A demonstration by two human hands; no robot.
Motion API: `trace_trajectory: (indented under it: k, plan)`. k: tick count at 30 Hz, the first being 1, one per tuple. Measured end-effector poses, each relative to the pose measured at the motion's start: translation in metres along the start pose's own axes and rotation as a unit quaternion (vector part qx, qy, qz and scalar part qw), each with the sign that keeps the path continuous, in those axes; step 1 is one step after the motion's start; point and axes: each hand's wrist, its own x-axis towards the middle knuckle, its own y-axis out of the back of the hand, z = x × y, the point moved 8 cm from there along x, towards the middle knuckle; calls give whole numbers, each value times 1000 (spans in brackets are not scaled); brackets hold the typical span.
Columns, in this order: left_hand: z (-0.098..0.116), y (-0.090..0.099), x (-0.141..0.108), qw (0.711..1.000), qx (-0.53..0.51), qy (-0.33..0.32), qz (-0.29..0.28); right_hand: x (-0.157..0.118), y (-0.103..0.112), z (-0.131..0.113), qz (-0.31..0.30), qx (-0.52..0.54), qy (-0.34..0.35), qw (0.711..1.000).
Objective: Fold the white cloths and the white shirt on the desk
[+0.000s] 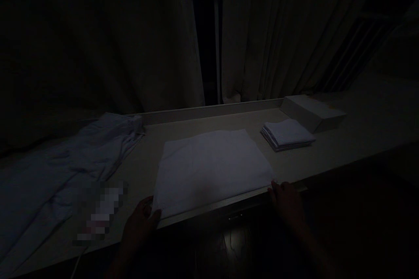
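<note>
A white cloth [214,163] is spread flat on the worktop [140,170], its near corners pinched in the grip of left hand [139,222] and right hand [288,200]; folded fabric [290,133] is placed to its right.

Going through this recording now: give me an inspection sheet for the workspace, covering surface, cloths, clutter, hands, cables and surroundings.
Surface: pale tabletop, dimly lit, low raised edge at the back.
Job's things: white cloth spread flat at the front edge; folded stack to its right.
Clutter: crumpled fabric and a pixelated item at left; box behind the stack at right.
Hands: left hand and right hand at the cloth's near corners; grip unclear.
Cables: thin pale cord near the pixelated item.
Surroundings: curtains, parted at a dark gap.
</note>
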Motion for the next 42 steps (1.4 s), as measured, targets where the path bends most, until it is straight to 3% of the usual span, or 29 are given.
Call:
trace_trajectory:
  k: [28, 35, 37, 39, 41, 42]
  plan:
    - [4, 1, -1, 1000, 21, 4, 0, -2, 0, -3, 25, -26, 9, 999]
    - [-1, 1, -1, 1000, 12, 14, 0, 0, -9, 3, 19, -6, 2, 1000]
    - [10, 10, -8, 997, 35, 1, 69, 2, -8, 4, 31, 9, 4, 999]
    - [37, 16, -25, 980, 96, -52, 167, 2, -4, -1, 51, 26, 16, 998]
    - [82, 1, -52, 955, 146, -155, 206, -2, 2, -18, 63, 43, 41, 996]
    - [107, -15, -66, 947, 148, -216, 187, -5, 3, -33, 58, 50, 61, 995]
